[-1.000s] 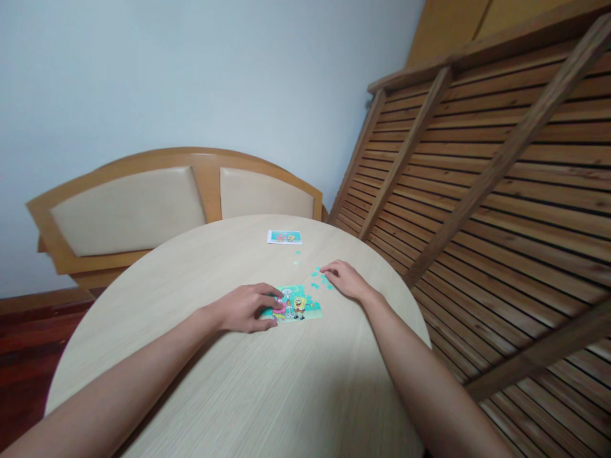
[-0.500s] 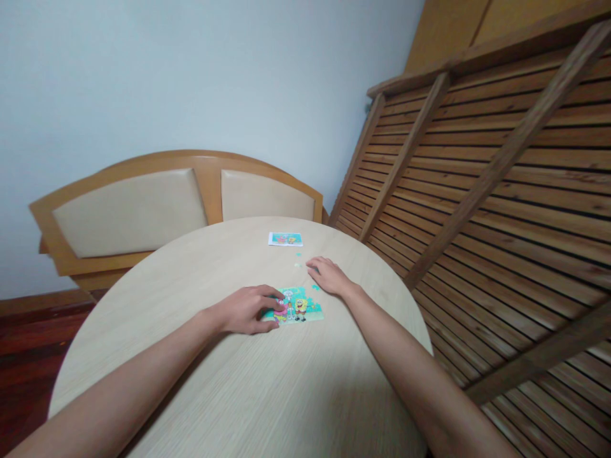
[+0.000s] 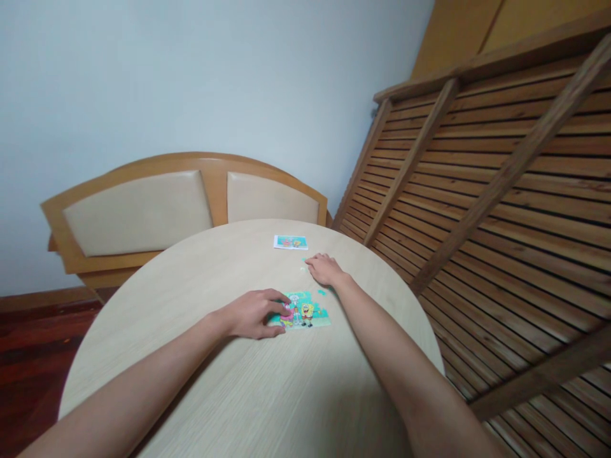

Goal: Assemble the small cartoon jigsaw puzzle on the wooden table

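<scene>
A partly joined jigsaw puzzle (image 3: 309,313) with cartoon figures on a turquoise ground lies flat on the table; its upper right edge is uneven. Over its left side rests my left hand (image 3: 258,313), thumb and fingers spread apart, hiding that part. Farther back, my right hand (image 3: 325,268) reaches left with fingers stretched out, its fingertips at a small turquoise puzzle piece (image 3: 303,259). Just below those fingertips is a pale piece (image 3: 302,269). Another loose turquoise piece (image 3: 321,292) sits between the puzzle and my right wrist.
A small picture card (image 3: 291,242) with a similar cartoon scene lies toward the far edge of the round wooden table (image 3: 200,273). Behind stands a padded headboard (image 3: 138,210) against the wall. A slatted wooden frame (image 3: 487,165) leans along the right.
My right hand has moved slightly back, its fingertips now at the farther small piece. My left hand stays on the puzzle. The whole view has shifted a little.
</scene>
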Demonstrator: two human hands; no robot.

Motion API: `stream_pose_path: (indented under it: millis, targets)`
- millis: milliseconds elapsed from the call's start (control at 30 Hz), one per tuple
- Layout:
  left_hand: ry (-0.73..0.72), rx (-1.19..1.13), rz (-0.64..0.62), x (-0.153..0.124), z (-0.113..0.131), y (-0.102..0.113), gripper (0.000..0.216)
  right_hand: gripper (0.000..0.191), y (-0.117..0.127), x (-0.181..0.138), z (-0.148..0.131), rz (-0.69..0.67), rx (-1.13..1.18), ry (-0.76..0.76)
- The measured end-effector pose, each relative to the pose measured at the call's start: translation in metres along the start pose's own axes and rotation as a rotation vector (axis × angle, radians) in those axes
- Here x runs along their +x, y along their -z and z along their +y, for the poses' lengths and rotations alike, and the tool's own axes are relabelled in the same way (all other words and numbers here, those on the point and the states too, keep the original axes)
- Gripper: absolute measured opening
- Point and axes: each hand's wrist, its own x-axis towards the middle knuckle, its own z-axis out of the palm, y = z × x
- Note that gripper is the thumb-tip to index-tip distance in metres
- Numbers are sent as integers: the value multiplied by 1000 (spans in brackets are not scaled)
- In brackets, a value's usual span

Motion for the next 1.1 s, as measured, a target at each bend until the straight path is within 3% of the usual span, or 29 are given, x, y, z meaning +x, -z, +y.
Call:
stream_pose_path:
  millis: [367,533,700,967,1100]
  targets:
    - [-20,11,15,-1,1,-2,38,29,20,-69,-19,3,-33,42]
    - [-31,4,34,0,0,-5,38,23,19,-95,-23,111,-23,101]
    - [-25,3,23,1,-1,-5,39,17,9,-97,-9,162,104,125]
    - [-25,3,15,1,-3,-5,39,15,-12,-91,38,223,350,115]
    - [-28,-3,21,2,-2,-5,39,20,-20,-86,38,245,388,125]
